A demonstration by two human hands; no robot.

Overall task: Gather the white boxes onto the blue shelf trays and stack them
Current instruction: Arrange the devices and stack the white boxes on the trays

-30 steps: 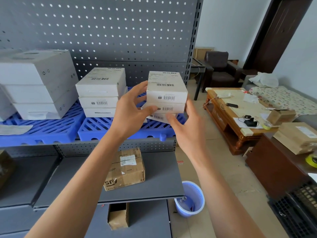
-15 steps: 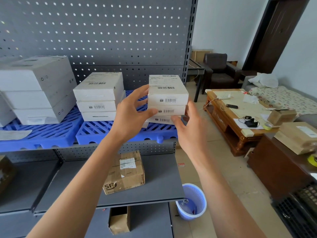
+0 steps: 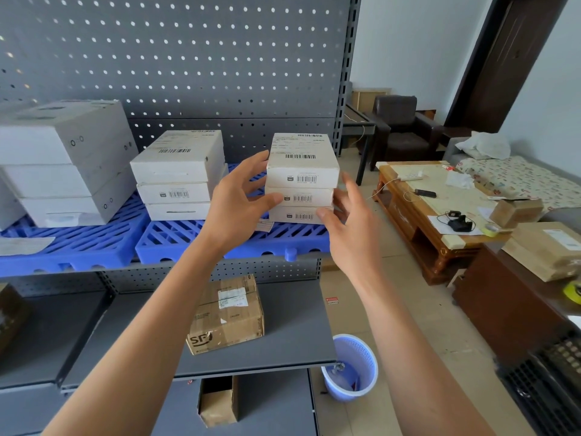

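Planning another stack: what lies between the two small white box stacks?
Head view: bare blue tray slats between the middle stack and right stack, partly hidden by the left hand.

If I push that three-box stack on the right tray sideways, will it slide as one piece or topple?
The three-box stack probably shifts layer by layer: its boxes sit unevenly, the top one overhanging. The slatted blue tray may snag the bottom box, so a high push could tip it. The boxes look stiff; both hands at its sides should steady it.

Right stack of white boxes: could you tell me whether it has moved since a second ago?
Yes, slightly: the stack has gone further back on the blue tray, toward the pegboard.
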